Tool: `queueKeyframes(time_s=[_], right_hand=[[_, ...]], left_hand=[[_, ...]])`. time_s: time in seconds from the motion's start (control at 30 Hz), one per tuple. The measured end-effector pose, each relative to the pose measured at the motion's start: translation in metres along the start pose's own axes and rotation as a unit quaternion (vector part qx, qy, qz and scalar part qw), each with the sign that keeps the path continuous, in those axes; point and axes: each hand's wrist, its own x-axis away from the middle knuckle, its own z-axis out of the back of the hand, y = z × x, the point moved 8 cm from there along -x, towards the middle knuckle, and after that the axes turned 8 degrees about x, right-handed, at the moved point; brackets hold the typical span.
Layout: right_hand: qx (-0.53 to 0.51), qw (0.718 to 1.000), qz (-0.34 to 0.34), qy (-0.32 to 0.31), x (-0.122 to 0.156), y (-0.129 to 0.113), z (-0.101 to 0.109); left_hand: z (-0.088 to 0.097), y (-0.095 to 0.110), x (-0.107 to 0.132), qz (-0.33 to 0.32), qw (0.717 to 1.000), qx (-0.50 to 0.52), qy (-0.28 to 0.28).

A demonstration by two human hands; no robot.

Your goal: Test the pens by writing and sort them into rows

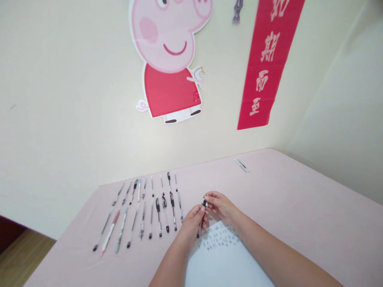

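My left hand (195, 221) is closed round a slim pen (199, 230), its dark end poking out below the fingers. At the pen's upper end, where a black part shows, my right hand (219, 206) pinches with thumb and forefinger. Whether those fingers grip a cap or the pen itself is too small to tell. Under both hands lies a white sheet of paper (221, 263) with handwritten characters along its top. Left of my hands, several pens lie in two rough rows, among them a pink and white pen (110, 233) and a black-capped pen (165, 213).
A pink cloth (287, 207) covers the table, which meets the wall at the back. Another pen or two (241, 165) lie near the back right. On the wall are a cartoon pig cutout (172, 91) and a red banner (263, 79). The table's left edge drops to a wooden floor (24, 255).
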Motion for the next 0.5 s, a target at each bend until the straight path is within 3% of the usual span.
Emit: queueKeyframes(time_s=[0.23,0.5], right_hand=[[-0.022,0.999,0.015,0.033,0.0,-0.009,0.006],[-0.054,0.988,0.077,0.126,0.0,-0.047,0.035]], left_hand=[[-0.005,0.002,0.003,0.002,0.999,-0.044,-0.013],[-0.006,-0.004,-0.001,0.003,0.995,-0.091,-0.029]])
